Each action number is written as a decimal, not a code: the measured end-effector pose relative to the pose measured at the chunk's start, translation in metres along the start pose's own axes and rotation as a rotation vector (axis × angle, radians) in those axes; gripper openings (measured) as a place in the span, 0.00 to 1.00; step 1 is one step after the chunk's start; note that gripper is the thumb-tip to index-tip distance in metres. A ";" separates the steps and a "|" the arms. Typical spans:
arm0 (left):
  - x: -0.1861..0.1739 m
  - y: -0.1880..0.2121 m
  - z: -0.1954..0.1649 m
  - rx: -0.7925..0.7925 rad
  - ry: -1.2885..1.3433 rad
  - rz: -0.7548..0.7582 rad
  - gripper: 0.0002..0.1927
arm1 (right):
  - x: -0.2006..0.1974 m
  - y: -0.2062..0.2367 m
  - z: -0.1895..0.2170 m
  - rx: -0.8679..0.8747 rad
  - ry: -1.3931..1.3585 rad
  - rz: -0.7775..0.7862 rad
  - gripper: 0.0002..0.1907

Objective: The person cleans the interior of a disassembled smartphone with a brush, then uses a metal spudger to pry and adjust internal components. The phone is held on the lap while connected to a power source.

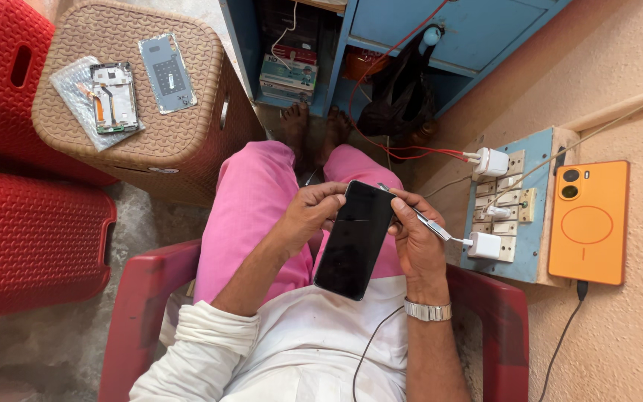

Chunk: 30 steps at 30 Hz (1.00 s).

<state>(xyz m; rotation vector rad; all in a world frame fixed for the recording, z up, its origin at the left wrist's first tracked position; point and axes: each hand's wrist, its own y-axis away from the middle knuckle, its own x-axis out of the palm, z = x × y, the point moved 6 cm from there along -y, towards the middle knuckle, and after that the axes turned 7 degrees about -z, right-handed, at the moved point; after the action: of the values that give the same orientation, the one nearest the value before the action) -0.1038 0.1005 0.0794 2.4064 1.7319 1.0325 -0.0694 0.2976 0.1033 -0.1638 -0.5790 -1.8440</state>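
Note:
A black smartphone [355, 242] with a dark screen lies tilted over my lap. My left hand [308, 212] grips its upper left edge, fingers curled onto the top corner. My right hand [414, 238] steadies the phone's right edge and holds a thin silver pen-shaped tool [417, 214] whose tip points at the phone's top edge. A cable runs from the tool's rear end to the right. A metal watch sits on my right wrist.
A brown woven stool [187, 141] carries a phone frame on bubble wrap [113, 97] and a grey back panel [167, 73]. Red plastic stools stand at left. A switchboard [533, 216] with white chargers hangs on the right wall beside an orange phone [588, 222]. I sit in a red chair [496, 313].

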 end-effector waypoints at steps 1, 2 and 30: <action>0.000 0.000 0.001 -0.010 0.003 0.000 0.16 | 0.000 0.000 0.000 -0.003 -0.002 0.005 0.12; 0.000 0.000 0.002 -0.019 0.007 0.000 0.16 | 0.000 0.000 0.001 -0.007 -0.004 0.010 0.12; -0.004 -0.006 0.014 0.043 0.009 -0.058 0.15 | 0.013 0.013 0.010 0.005 0.028 0.113 0.19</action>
<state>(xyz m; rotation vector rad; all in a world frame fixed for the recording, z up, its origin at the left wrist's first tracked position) -0.1020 0.1041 0.0638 2.3637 1.8344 1.0113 -0.0641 0.2878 0.1206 -0.1643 -0.5445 -1.7323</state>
